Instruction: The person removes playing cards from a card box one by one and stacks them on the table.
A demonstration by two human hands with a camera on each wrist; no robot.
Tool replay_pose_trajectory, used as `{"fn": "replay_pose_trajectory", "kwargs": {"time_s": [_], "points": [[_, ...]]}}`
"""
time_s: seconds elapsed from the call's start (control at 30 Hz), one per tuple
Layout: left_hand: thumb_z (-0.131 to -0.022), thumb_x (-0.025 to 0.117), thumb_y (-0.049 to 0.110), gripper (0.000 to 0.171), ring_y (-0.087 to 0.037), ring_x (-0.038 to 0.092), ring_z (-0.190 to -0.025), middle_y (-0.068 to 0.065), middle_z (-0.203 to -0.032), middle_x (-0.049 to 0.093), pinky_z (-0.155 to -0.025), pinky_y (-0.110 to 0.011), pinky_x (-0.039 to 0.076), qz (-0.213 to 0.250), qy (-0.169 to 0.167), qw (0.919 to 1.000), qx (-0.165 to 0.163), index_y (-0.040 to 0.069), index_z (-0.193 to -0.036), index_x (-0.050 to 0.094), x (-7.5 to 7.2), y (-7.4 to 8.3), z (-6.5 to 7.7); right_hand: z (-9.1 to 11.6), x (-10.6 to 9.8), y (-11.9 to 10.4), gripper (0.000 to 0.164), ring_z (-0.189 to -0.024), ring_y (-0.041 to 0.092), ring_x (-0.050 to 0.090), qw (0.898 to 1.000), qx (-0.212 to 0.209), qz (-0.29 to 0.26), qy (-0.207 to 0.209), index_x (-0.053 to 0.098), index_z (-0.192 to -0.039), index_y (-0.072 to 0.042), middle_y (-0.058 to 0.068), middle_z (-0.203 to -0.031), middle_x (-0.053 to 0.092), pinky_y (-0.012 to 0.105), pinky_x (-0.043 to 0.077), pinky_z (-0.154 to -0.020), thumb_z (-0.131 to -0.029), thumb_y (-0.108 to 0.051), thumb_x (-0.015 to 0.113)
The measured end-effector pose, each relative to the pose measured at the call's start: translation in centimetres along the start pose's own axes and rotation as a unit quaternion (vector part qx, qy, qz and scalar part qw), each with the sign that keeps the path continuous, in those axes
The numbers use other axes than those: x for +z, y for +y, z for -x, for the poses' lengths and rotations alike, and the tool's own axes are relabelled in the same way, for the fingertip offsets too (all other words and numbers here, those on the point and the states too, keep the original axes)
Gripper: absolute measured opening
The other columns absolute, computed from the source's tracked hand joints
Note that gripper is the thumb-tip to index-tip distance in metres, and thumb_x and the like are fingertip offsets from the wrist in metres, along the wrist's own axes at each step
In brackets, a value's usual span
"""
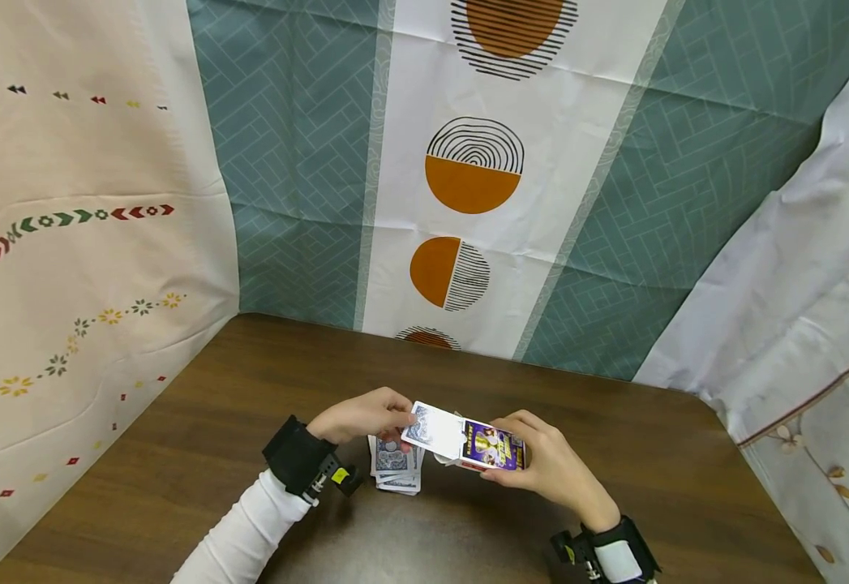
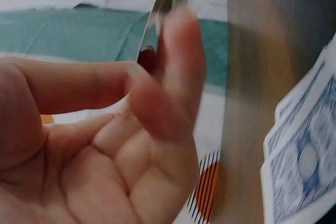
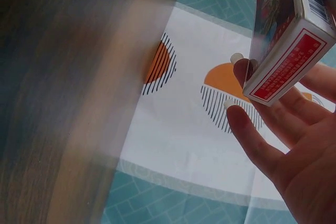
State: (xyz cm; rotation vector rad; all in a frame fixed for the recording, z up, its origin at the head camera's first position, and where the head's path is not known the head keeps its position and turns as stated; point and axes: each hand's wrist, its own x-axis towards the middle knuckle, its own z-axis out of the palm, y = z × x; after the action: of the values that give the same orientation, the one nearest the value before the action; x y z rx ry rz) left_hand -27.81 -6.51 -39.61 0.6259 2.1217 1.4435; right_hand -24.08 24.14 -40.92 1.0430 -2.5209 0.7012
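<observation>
My right hand [image 1: 554, 464] grips a purple playing card box [image 1: 493, 446] by its sides, above the table and tilted toward the left. From the box's open left end sticks a playing card [image 1: 435, 430], pale with a blue patterned back showing. The card's outer end is pinched between the thumb and fingers of my left hand [image 1: 366, 415]; in the left wrist view it shows nearly edge-on [image 2: 153, 22]. Below that hand lies a loose pile of blue-backed playing cards [image 1: 397, 469], partly covered by it. The right wrist view shows the box's red and white end panel [image 3: 286, 64].
The brown wooden table [image 1: 278, 357] lies under both hands. A teal and white patterned curtain [image 1: 300, 203] hangs along its far edge, with a cream cloth [image 1: 88, 308] at the left and a white cloth [image 1: 782, 324] at the right.
</observation>
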Motion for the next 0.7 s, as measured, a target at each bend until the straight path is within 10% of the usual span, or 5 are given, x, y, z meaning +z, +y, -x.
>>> {"fn": "replay_pose_trajectory", "kwargs": {"time_s": [0.7], "points": [[-0.096,0.050,-0.001,0.027,-0.013,0.048,-0.066,-0.001,-0.081,0.058,-0.056,-0.020,0.034,-0.034,0.007,0.9994,0.006,-0.008,-0.117,0.064,-3.1,-3.2,-0.4,0.1,0.1,0.2,0.058,-0.082,0.004,0.054,1.000,0.020,-0.002,-0.013,0.067,-0.112,-0.009,-0.003,-0.104,0.061,0.017,0.049,-0.065,-0.070,-0.045,0.084]]}}
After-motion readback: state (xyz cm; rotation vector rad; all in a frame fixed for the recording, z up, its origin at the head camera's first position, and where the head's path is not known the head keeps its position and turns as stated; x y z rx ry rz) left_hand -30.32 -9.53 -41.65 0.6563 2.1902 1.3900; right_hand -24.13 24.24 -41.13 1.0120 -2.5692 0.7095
